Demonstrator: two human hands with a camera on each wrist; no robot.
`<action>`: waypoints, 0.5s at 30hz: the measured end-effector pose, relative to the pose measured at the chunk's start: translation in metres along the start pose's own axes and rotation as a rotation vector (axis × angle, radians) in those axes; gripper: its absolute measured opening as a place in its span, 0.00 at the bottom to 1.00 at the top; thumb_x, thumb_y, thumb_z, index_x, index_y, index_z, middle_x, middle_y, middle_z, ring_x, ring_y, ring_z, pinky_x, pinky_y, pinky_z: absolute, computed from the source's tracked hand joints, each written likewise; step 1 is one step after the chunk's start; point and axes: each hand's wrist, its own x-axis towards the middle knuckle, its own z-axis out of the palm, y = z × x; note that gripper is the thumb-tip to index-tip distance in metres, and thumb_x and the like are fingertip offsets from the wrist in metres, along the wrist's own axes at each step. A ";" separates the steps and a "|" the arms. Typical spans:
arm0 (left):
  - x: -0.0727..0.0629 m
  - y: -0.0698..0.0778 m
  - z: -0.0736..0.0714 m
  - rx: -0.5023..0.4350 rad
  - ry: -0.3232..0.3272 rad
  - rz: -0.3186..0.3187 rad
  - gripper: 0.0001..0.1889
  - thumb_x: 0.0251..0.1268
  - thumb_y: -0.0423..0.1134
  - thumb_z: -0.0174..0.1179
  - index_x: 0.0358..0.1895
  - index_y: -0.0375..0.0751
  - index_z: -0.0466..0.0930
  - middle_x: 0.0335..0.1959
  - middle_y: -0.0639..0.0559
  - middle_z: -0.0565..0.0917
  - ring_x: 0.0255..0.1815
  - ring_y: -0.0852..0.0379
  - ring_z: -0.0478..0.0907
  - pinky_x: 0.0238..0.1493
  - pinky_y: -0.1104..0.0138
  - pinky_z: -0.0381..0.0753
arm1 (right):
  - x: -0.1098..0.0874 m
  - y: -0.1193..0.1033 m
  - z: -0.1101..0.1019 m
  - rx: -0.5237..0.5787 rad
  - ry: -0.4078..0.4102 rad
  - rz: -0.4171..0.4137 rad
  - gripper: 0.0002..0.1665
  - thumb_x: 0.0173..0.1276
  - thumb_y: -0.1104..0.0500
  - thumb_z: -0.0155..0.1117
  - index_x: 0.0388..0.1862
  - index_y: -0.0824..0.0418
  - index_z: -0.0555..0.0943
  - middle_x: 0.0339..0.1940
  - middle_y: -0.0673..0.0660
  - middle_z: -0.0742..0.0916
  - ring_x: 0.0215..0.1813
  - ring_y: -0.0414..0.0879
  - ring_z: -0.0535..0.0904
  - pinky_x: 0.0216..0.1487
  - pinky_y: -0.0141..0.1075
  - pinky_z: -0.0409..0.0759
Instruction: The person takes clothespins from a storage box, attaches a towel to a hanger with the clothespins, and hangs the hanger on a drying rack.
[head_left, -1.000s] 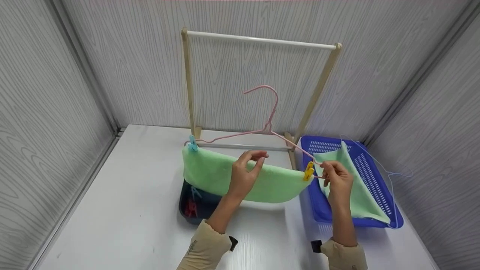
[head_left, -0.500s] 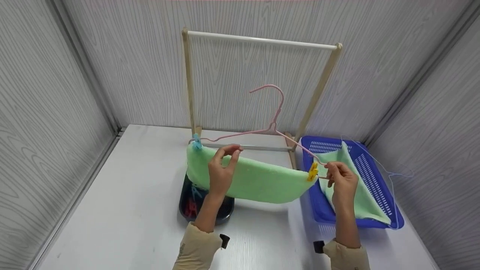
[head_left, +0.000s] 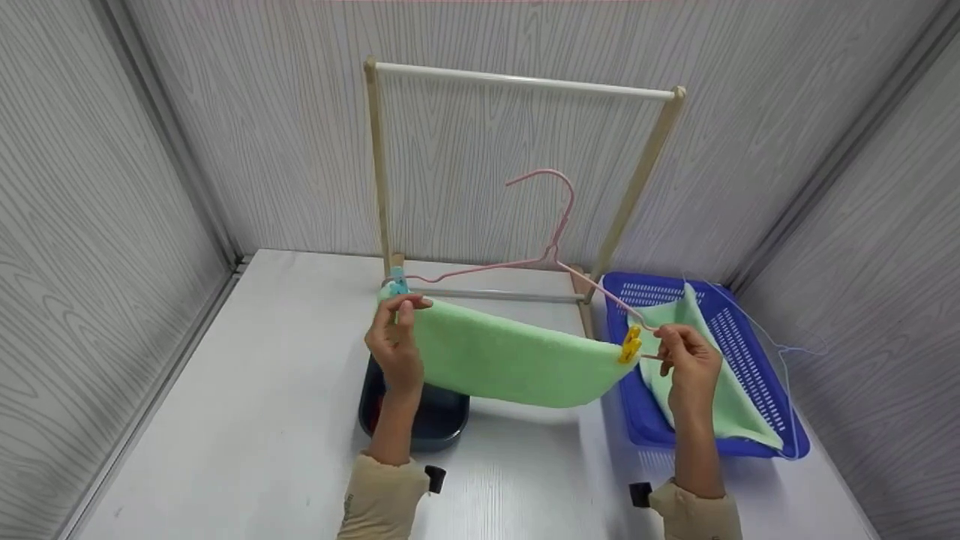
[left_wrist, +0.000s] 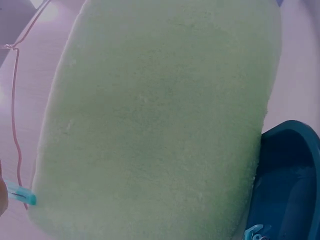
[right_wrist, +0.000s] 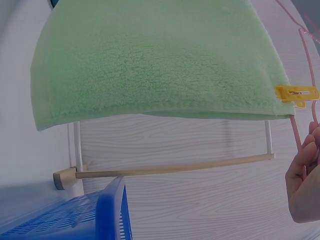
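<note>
A pale green towel (head_left: 517, 360) hangs folded over the lower bar of a pink hanger (head_left: 491, 265). At its right end a yellow clothespin (head_left: 630, 346) clips it; at its left end is a light blue clothespin (head_left: 399, 280). My right hand (head_left: 694, 369) pinches the hanger's right corner, just beyond the yellow clothespin. In front of the towel's left end, my left hand (head_left: 395, 352) has loosely bent fingers, close below the blue clothespin. Only a sliver of that hand shows in the left wrist view, beside the blue clothespin (left_wrist: 21, 194).
Behind the hanger stands a wooden rack with a white top rod (head_left: 525, 79). On the right, a blue basket (head_left: 637, 427) holds another green cloth (head_left: 731, 405) and a light blue hanger (head_left: 784, 375). A dark bin (head_left: 442, 435) with clothespins sits partly under the towel.
My left hand has moved left along the towel, from its middle to the blue clothespin. The hanger and towel have shifted slightly right, with my right hand still holding the corner.
</note>
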 end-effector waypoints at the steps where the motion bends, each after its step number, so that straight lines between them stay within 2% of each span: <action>1: 0.002 0.000 -0.002 -0.001 0.033 0.008 0.14 0.66 0.34 0.47 0.31 0.23 0.76 0.25 0.42 0.81 0.33 0.53 0.78 0.42 0.64 0.74 | 0.000 0.000 0.000 0.002 0.003 -0.001 0.11 0.65 0.66 0.59 0.27 0.74 0.80 0.15 0.55 0.76 0.17 0.42 0.67 0.11 0.27 0.64; 5: 0.008 -0.001 -0.007 0.069 0.163 -0.010 0.12 0.69 0.30 0.46 0.33 0.22 0.74 0.28 0.38 0.79 0.36 0.53 0.78 0.44 0.63 0.74 | 0.000 0.000 -0.002 0.003 0.014 0.007 0.11 0.65 0.66 0.59 0.26 0.74 0.80 0.14 0.55 0.75 0.16 0.42 0.66 0.11 0.26 0.63; 8: 0.015 0.008 -0.008 0.174 0.218 -0.061 0.09 0.68 0.25 0.46 0.35 0.21 0.74 0.32 0.36 0.78 0.39 0.54 0.76 0.46 0.64 0.73 | 0.001 0.000 -0.002 -0.005 0.017 0.010 0.11 0.65 0.65 0.60 0.26 0.74 0.80 0.14 0.55 0.75 0.16 0.42 0.66 0.11 0.26 0.64; 12: 0.020 0.006 -0.012 0.290 0.208 -0.127 0.07 0.65 0.22 0.49 0.40 0.20 0.74 0.37 0.36 0.77 0.42 0.53 0.74 0.46 0.65 0.72 | 0.001 0.000 -0.003 0.000 0.016 0.005 0.12 0.65 0.65 0.60 0.27 0.75 0.79 0.15 0.55 0.75 0.16 0.42 0.66 0.11 0.26 0.64; 15: 0.018 -0.012 -0.021 0.347 0.166 -0.175 0.09 0.64 0.23 0.52 0.45 0.24 0.76 0.41 0.38 0.77 0.43 0.52 0.73 0.46 0.65 0.71 | 0.001 0.000 -0.003 -0.001 0.018 0.002 0.12 0.65 0.65 0.60 0.27 0.75 0.79 0.15 0.55 0.76 0.16 0.41 0.66 0.11 0.26 0.64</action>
